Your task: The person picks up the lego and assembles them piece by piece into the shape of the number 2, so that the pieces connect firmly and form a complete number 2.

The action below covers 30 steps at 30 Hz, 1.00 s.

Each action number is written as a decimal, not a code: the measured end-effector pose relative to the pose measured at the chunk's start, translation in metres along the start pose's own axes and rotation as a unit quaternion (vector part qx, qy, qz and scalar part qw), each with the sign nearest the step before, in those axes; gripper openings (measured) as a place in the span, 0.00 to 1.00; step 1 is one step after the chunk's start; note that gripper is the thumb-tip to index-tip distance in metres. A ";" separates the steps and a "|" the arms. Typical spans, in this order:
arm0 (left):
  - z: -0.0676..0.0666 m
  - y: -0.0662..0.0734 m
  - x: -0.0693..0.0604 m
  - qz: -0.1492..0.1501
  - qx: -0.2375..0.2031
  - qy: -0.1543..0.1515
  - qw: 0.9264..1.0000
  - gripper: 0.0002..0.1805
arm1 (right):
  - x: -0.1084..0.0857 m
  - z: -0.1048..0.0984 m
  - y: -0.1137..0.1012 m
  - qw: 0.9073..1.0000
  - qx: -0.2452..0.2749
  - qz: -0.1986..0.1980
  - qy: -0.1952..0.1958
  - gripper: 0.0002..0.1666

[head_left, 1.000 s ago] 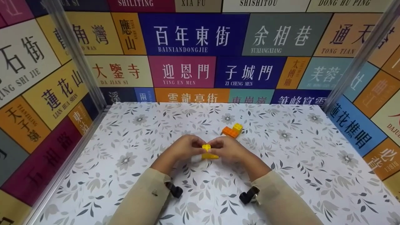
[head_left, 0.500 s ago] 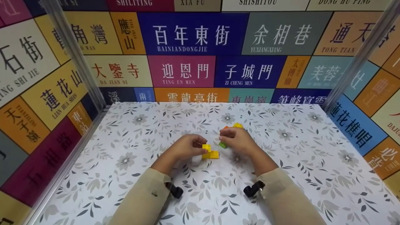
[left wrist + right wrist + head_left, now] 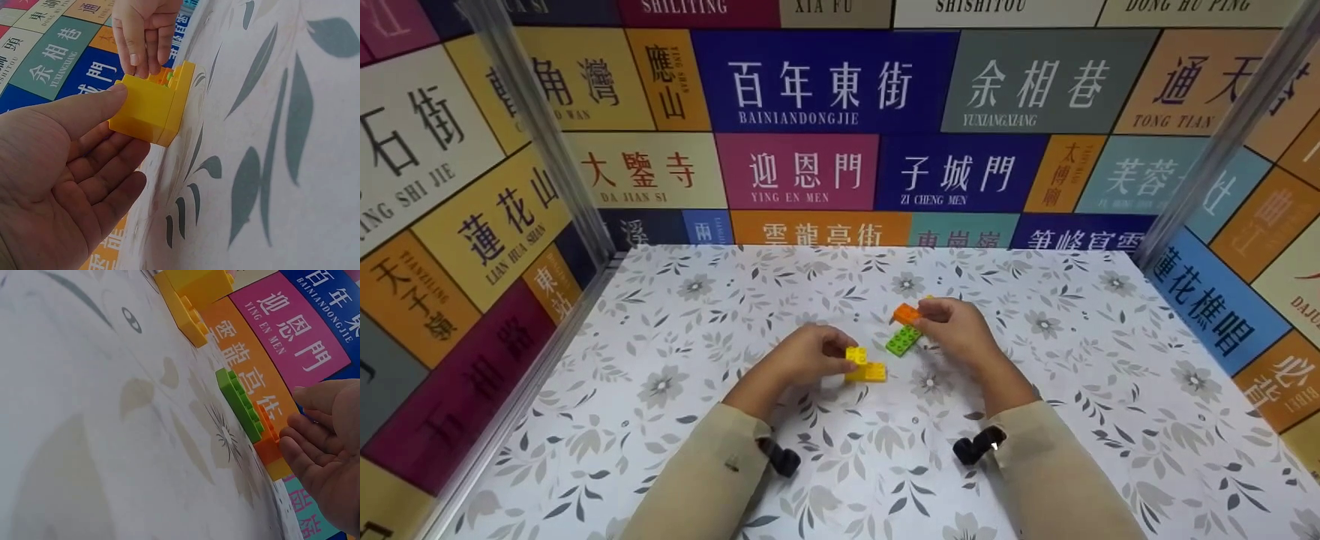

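Note:
My left hand (image 3: 808, 355) pinches a stepped yellow piece (image 3: 147, 109) between thumb and fingers. It looks like a tall block (image 3: 856, 356) on a lower studded plate (image 3: 874, 371), and it sits at the table's middle. My right hand (image 3: 962, 330) is beside an orange brick (image 3: 907, 313), its thumb and fingers parted with nothing visibly gripped in the right wrist view (image 3: 329, 439). A flat green brick (image 3: 903, 341) lies in front of the orange one. Another yellow brick (image 3: 278, 468) is mostly hidden behind the right hand in the head view.
A white table (image 3: 675, 465) printed with grey flowers and leaves lies under everything. Coloured panels with street names (image 3: 825, 82) stand behind it and at both sides. A black wrist camera (image 3: 778, 456) sits at the left sleeve, and another camera (image 3: 979, 446) at the right.
My right hand has let go of the yellow piece and moved right and away to the orange brick. The green brick has come into view. My left hand keeps its hold, almost unmoved.

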<state>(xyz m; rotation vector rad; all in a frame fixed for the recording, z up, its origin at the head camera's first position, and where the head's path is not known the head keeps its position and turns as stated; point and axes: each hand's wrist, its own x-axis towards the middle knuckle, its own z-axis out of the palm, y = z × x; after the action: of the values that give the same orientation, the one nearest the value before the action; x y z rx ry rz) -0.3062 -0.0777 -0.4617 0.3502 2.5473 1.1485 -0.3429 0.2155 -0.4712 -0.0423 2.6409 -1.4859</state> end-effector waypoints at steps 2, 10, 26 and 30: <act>0.000 0.000 0.000 -0.003 0.000 -0.001 1.000 0.15 | 0.000 -0.002 0.002 1.000 0.012 0.009 -0.001 0.30; 0.000 -0.001 0.000 0.003 -0.002 0.000 1.000 0.15 | 0.002 -0.006 0.008 0.998 0.052 0.018 0.022 0.28; 0.000 0.000 -0.002 -0.013 -0.018 0.000 1.000 0.15 | 0.010 -0.004 0.020 0.999 -0.006 0.047 0.006 0.31; 0.001 -0.001 -0.001 -0.020 -0.021 0.001 1.000 0.15 | 0.011 -0.003 0.024 0.999 -0.023 0.034 0.015 0.30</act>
<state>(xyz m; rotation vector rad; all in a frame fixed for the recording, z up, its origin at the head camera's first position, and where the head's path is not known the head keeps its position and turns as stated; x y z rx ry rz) -0.3048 -0.0781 -0.4626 0.2880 2.5152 1.1869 -0.3538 0.2293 -0.4911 0.0664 2.6722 -1.4157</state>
